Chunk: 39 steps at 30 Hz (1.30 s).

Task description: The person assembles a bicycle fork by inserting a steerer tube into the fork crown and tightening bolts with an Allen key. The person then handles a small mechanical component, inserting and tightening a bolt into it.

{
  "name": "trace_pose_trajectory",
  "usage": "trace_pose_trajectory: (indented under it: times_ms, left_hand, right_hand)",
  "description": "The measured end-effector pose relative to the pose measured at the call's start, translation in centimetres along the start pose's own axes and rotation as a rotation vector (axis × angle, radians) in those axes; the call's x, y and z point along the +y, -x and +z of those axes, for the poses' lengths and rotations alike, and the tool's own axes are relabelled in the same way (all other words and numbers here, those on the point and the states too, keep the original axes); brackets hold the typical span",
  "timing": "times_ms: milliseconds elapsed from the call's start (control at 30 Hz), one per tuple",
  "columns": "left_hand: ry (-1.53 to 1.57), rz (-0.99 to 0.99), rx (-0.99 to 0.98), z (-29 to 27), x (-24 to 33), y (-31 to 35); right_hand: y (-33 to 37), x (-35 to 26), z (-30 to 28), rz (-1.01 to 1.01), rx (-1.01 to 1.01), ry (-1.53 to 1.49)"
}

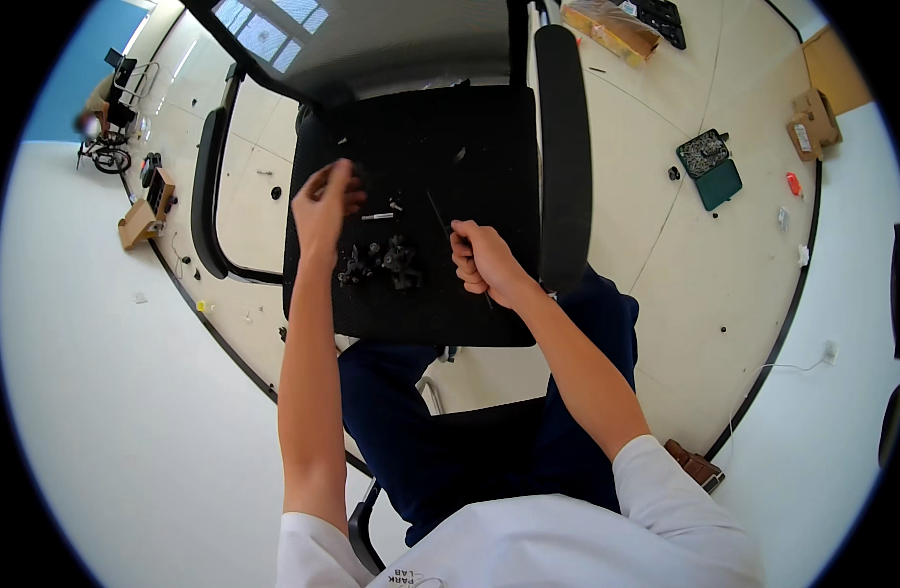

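My right hand [484,263] is wrapped round a thin dark rod-shaped tool [436,208], perhaps a screwdriver or hex key. Its slim end points up and to the left over the black chair seat [450,323]. Above the seat's left side, my left hand [325,208] has its fingers curled together; a dark, blurred patch at the fingertips may be a small part, but I cannot make it out. Between the hands lie a silver bolt-like piece [377,217] and a smaller metal piece [396,206]. Nearer to me sit a black mechanical part [401,265] and smaller black pieces [354,267].
The chair's armrests [564,157] flank the seat, and its mesh back [401,49] rises beyond. On the floor at right lies an opened green case [716,183] of small parts. Cardboard boxes [812,122] stand by the right wall; another open box [139,223] is at left.
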<state>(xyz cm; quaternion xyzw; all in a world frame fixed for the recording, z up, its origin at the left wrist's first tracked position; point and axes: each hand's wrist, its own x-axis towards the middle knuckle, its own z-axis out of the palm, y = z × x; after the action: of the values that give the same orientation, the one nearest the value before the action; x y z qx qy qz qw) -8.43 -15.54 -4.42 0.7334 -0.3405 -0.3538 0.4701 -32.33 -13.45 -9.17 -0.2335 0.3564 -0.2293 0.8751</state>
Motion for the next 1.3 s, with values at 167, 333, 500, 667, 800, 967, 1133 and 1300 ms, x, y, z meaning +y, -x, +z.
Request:
trace_pose_trajectory:
  times_ms: [167,333,500,667,800,967,1133,1300]
  left_hand:
    - [-0.125,0.093,0.107,0.2,-1.0,2.3]
    - [-0.380,0.211,0.181,1.5,-6.8,9.6]
    - [-0.425,0.124,0.249,2.1,-9.0,12.3]
    - [-0.413,0.122,0.156,2.8,-8.7,12.4]
    - [-0.323,0.093,0.102,2.1,-9.6,12.3]
    - [-0.180,0.028,0.074,1.9,-8.9,12.8]
    - [0.094,-0.055,0.011,1.3,-9.6,11.9]
    - [0.213,-0.089,0.030,1.9,-9.7,12.1]
  right_hand:
    - [-0.2,0.1,-0.4,-0.077,0.068,0.020]
    - [-0.9,1.1,0.1,-0.126,0.169,0.259]
    - [-2.1,2.4,0.5,-0.192,0.220,0.448]
    - [-2.7,2.9,1.5,-0.234,0.251,0.782]
    - [-3.3,3.9,1.8,-0.263,0.268,0.918]
    - [-3.6,3.7,1.5,-0.195,0.210,0.898]
    - [-3.3,3.3,1.6,-0.166,0.187,0.906]
    - [-3.6,3.3,1.3,-0.140,0.144,0.795]
